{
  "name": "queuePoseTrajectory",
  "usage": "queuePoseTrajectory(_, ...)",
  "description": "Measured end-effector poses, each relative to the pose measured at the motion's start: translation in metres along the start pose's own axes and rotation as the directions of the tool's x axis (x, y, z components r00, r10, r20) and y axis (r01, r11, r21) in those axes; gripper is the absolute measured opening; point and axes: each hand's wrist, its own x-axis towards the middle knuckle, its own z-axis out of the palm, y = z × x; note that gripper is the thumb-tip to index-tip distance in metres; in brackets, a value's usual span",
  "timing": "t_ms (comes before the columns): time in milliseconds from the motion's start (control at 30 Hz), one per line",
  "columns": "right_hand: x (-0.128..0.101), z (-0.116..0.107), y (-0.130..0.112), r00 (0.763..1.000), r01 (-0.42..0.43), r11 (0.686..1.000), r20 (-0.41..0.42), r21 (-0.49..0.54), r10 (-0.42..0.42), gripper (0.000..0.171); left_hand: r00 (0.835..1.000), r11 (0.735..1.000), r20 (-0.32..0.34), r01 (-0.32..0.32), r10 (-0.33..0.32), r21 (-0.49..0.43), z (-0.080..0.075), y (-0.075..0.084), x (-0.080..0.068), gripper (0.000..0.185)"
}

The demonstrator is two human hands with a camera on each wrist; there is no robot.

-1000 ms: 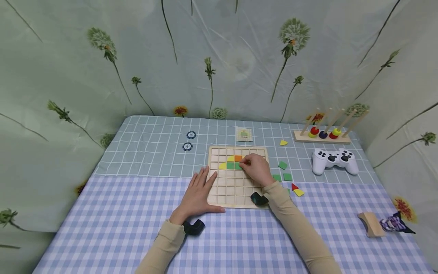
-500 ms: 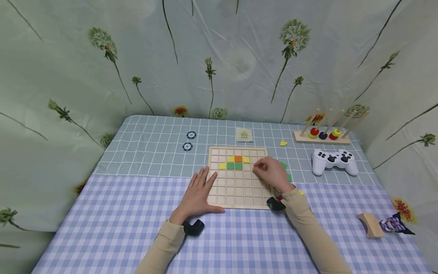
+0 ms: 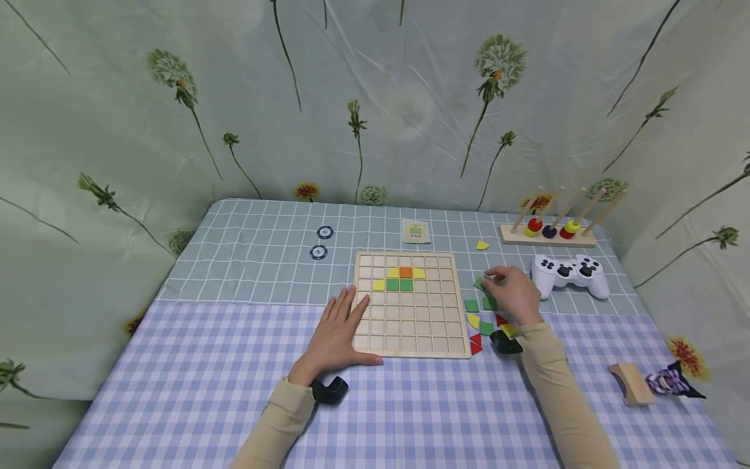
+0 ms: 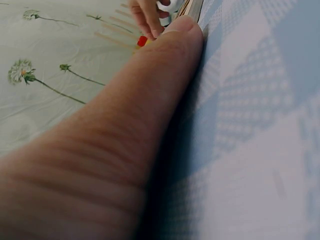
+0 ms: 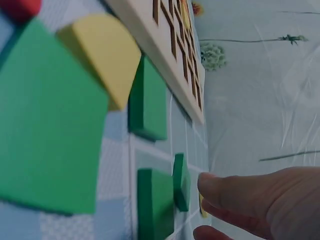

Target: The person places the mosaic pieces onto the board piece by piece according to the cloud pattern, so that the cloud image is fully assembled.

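A wooden grid board (image 3: 410, 326) lies flat on the table. In its upper rows sit two green square tiles (image 3: 399, 284), an orange square tile (image 3: 405, 272) and several yellow curved tiles (image 3: 419, 273). My left hand (image 3: 336, 335) rests at the board's left edge and lower left corner, fingers spread. To the right of the board, my right hand (image 3: 515, 293) hovers at a green square tile (image 3: 479, 283), thumb and fingers apart. In the right wrist view that tile (image 5: 181, 182) lies just beyond the thumb, with no tile visible between the fingers.
Loose green, yellow and red tiles (image 3: 476, 344) lie right of the board. Behind it are a pattern card (image 3: 416, 230) and two round chips (image 3: 319, 252). A game controller (image 3: 571, 273), a peg stand (image 3: 547, 236) and a wooden arch block (image 3: 631, 384) stand farther right.
A yellow curved tile now shows right of the orange one, where my right hand was. That hand has moved right, off the board, to the loose tiles. My left hand stays put.
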Motion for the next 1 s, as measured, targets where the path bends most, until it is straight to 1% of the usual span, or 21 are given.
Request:
queuePoseTrajectory(267,0.002,0.002,0.004,0.996,-0.053,0.998,0.069,0.031,0.051,0.029,1.000,1.000,0.007,0.003,-0.003,-0.010,0.001,0.000,0.000,0.120)
queuePoseTrajectory(400,0.003,0.003,0.004,0.997,-0.037,0.998,0.074,0.045,0.034,0.029,1.000,1.000,0.004,-0.001,0.001,-0.011,0.001,0.000,0.000,0.120)
queuePoseTrajectory(567,0.002,0.007,-0.001,0.999,0.038,0.998,0.022,0.053,-0.039,0.024,1.000,1.000,-0.006,0.000,0.000,-0.013,-0.001,0.000,0.000,0.119)
queuePoseTrajectory(667,0.001,0.013,-0.005,0.998,0.057,0.993,-0.036,0.101,-0.053,0.019,1.000,1.000,0.003,0.003,-0.003,-0.008,-0.002,0.000,0.000,0.119)
queuePoseTrajectory(733,0.001,0.017,-0.009,0.995,0.073,0.984,-0.078,0.161,-0.062,0.017,1.000,1.000,0.004,0.001,-0.001,-0.007,-0.002,0.000,0.000,0.119)
queuePoseTrajectory(833,0.001,0.022,-0.019,0.990,0.115,0.955,-0.106,0.273,-0.088,0.016,1.000,1.000,0.005,0.000,0.000,-0.006,-0.001,0.000,0.000,0.119)
queuePoseTrajectory(867,0.001,0.024,-0.023,0.989,0.130,0.945,-0.105,0.301,-0.103,0.016,1.000,1.000,0.005,0.000,0.000,-0.005,-0.001,0.000,0.000,0.120)
queuePoseTrajectory(1000,0.003,0.031,-0.040,0.988,0.153,0.907,-0.039,0.393,-0.150,0.013,1.000,1.000,0.001,0.000,0.000,-0.009,-0.001,-0.001,0.000,0.120)
